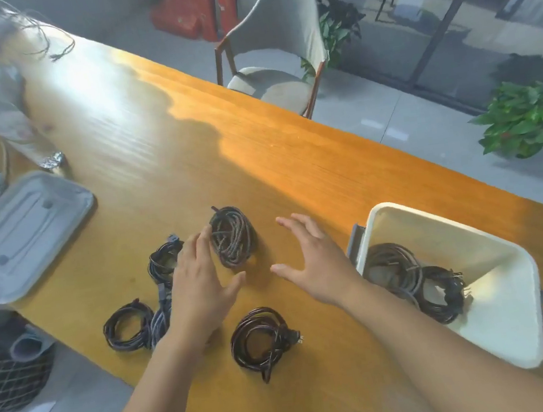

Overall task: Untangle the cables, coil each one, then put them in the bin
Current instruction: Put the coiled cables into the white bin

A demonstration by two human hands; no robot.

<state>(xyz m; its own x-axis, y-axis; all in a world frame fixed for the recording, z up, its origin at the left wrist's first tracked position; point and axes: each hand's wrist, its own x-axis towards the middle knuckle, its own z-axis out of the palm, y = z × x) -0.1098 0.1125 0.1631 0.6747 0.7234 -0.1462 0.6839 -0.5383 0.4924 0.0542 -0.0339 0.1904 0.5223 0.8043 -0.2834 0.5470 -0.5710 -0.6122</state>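
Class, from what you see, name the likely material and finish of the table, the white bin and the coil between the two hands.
Table: probably varnished wood, with visible grain and glossy glare. White bin: seemingly matte plastic, with smooth moulded rounded walls. Coil: apparently a fabric-braided cable, with a speckled woven texture.

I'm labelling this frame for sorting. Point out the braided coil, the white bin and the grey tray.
braided coil (pixel 232 237), head view, on its wound strands.
white bin (pixel 509 344), head view, on its near inner wall.
grey tray (pixel 18 235), head view, on its bare floor.
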